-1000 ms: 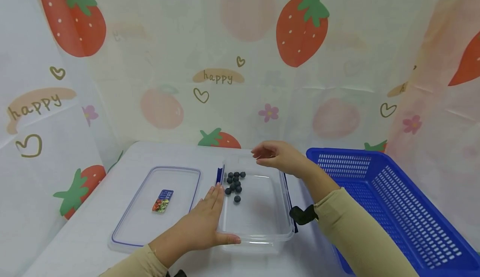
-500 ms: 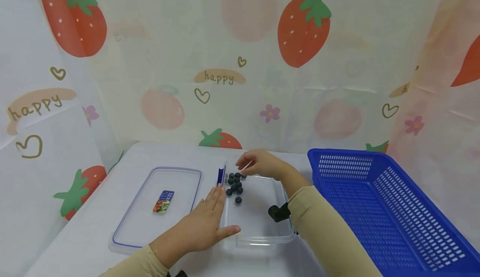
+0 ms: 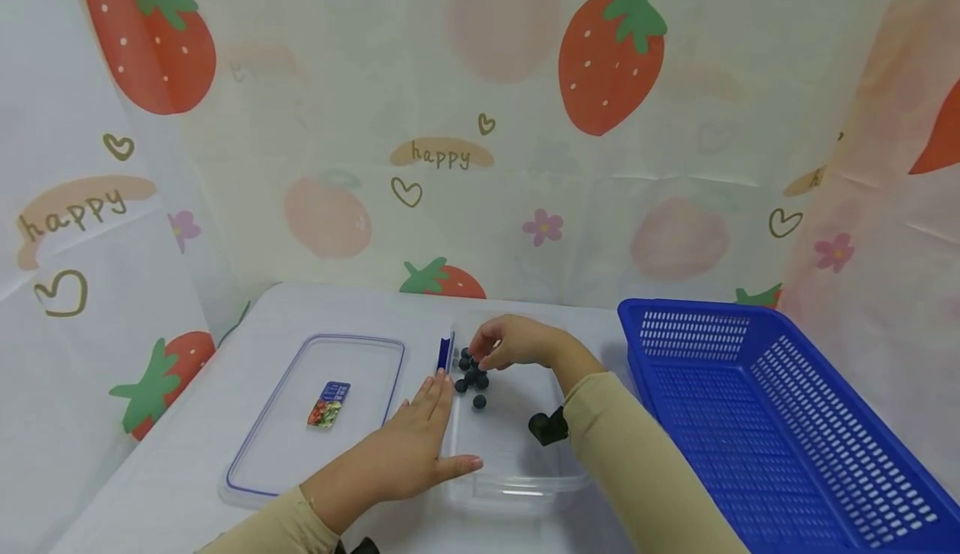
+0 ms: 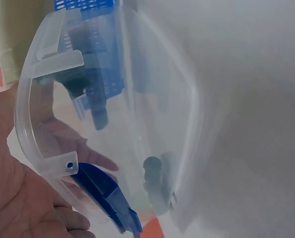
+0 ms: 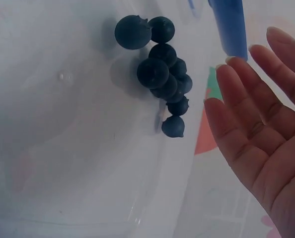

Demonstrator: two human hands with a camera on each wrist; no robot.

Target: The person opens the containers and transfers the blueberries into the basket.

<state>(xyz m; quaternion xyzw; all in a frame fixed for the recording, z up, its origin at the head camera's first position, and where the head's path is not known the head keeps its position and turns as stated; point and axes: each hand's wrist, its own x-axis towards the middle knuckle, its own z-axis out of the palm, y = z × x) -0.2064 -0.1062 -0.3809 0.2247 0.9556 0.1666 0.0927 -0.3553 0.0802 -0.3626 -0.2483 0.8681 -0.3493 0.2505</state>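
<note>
A clear plastic container (image 3: 517, 433) stands on the table, with several blueberries (image 3: 471, 378) clustered along its left side. My left hand (image 3: 397, 458) rests against the container's left wall, fingers straight and thumb out over the near corner. A blue latch (image 3: 445, 354) sticks up just beyond its fingertips. Over the far part of the container is my right hand (image 3: 519, 342), its fingertips above the far blueberries and covering some of them. In the right wrist view its fingers are gently bent, with nothing between them, beside the berries (image 5: 153, 73).
Left of the container lies a clear lid (image 3: 273, 446) with a blue seal and a colourful label (image 3: 328, 404). A large blue plastic basket (image 3: 712, 429) stands on the right. A cloth printed with strawberries (image 3: 611, 54) hangs behind the table.
My right hand has moved left and down from above the container's far right to over the blueberries. The left hand has stayed at the container's left wall.
</note>
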